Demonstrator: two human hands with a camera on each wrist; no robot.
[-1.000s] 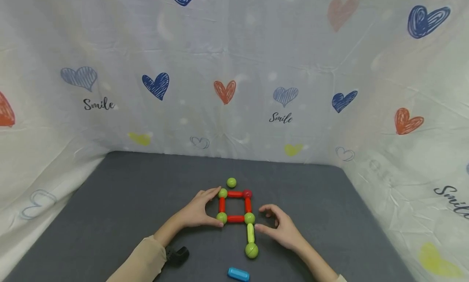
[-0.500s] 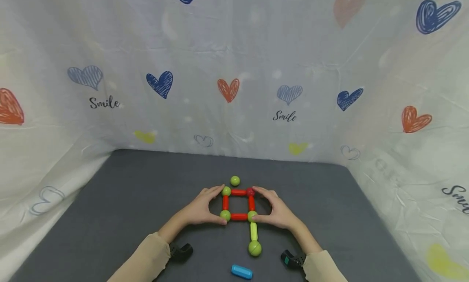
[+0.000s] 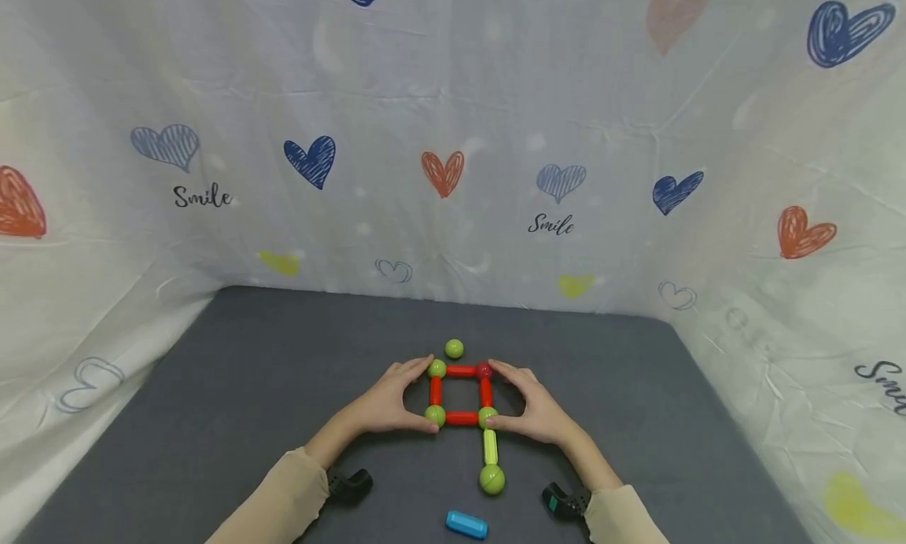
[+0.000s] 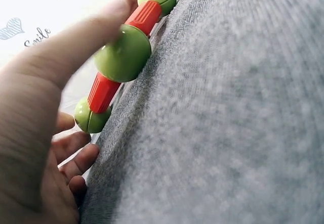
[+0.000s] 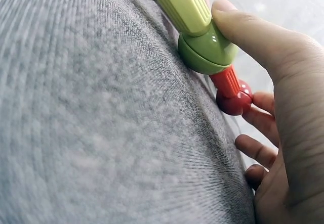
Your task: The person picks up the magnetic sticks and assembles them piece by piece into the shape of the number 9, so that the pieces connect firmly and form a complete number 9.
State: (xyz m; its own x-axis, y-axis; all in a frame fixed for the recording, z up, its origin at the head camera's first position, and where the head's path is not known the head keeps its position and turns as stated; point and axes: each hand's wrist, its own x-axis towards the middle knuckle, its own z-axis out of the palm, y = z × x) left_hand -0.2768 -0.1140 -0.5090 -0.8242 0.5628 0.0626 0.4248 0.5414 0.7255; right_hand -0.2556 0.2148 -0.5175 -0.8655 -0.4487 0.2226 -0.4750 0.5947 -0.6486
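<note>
A square toy frame of red rods (image 3: 462,418) joined by balls lies on the grey cloth in the head view. Three corners are green balls; the far right corner is a red ball (image 3: 484,369). My left hand (image 3: 385,403) holds the left side, thumb at the near green ball (image 4: 124,54) and fingertips at the far one (image 4: 92,116). On the right side, my right hand (image 3: 535,409) has its thumb on the near green ball (image 5: 207,49) and a fingertip at the red ball. A yellow-green rod (image 3: 491,447) runs from that near right ball to another green ball (image 3: 491,479).
A loose green ball (image 3: 454,348) sits just beyond the frame. Nearer the body lies a blue rod (image 3: 466,524). The grey tabletop (image 3: 283,347) is walled by a white curtain (image 3: 495,96) printed with hearts. Black wrist devices (image 3: 564,500) hang below both wrists.
My right hand has moved left and forward from beside the frame to hold its right side. The left hand has kept its hold. Between half a second ago and now almost nothing differs.
</note>
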